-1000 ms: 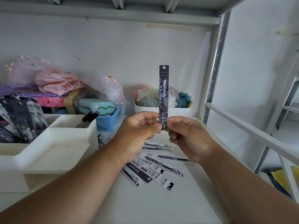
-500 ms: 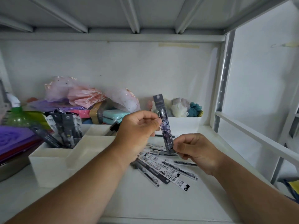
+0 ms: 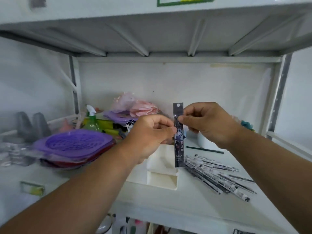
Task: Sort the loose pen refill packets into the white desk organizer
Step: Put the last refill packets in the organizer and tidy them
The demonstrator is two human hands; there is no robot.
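Both hands are pinching one dark refill packet (image 3: pixel 178 132) upright above the white desk organizer (image 3: pixel 162 174): the left hand (image 3: pixel 150 134) at its middle, the right hand (image 3: pixel 206 122) nearer the top. With such light fingertip grips, it is probably liable to slip and drop among the loose packets (image 3: pixel 217 176) lying on the shelf beside the organizer.

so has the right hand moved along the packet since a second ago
Yes. The right hand pinched the dark refill packet at its bottom end beside the left hand; now it pinches near the top, above the left.
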